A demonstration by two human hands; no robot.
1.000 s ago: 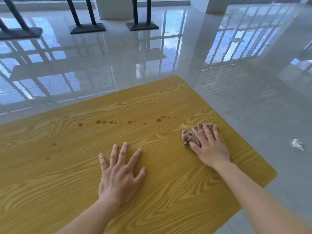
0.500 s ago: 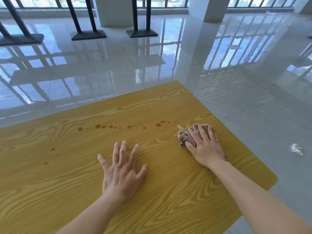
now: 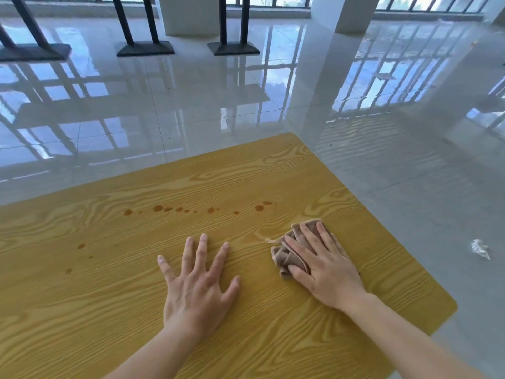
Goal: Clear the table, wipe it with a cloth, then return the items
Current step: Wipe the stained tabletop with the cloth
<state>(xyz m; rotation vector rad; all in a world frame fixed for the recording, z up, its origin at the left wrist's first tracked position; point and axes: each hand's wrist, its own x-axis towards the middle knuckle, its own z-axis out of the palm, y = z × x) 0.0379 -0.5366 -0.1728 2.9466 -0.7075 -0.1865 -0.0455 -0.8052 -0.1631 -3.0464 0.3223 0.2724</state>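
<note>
the bunched cloth sits on the right side of the table, pressed under the flat, ungripping fingers of the right hand, so it could slide free or smear the brown spots farther left, while the left hand lies spread flat.

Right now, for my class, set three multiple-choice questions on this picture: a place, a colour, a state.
1. Where is the cloth? A on the floor; B under the right hand, on the table; C over a chair.
2. What colour is the cloth? A blue; B white; C brown.
3. How is the left hand? A flat, fingers spread; B a fist; C holding a cup.
Answers: B, the right hand presses it onto the table; C, its folds show brown; A, palm down on the table.
</note>
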